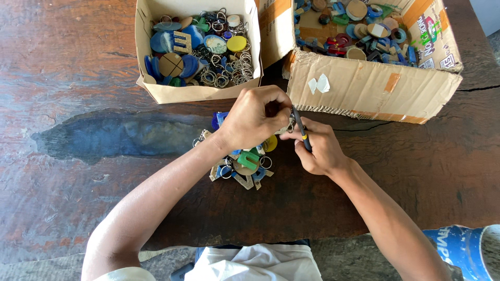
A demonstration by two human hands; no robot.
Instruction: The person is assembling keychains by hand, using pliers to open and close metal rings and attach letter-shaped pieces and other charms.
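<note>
Keychain point(288, 125) sat pinched in your left hand point(255, 117), grip clamped on it, just above the pile of tags point(245, 164) on the counter point(78, 171). Your right hand point(317, 148) gripped pliers point(302, 136) at its ring. Beyond stood the small box point(198, 92) and large box point(364, 88).

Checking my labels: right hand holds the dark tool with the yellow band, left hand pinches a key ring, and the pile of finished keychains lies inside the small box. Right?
Not quite. The head view shows the pile of keychains on the wooden table under the hands, not inside the small box. The right hand does hold the dark tool, the left hand the ring.
</note>
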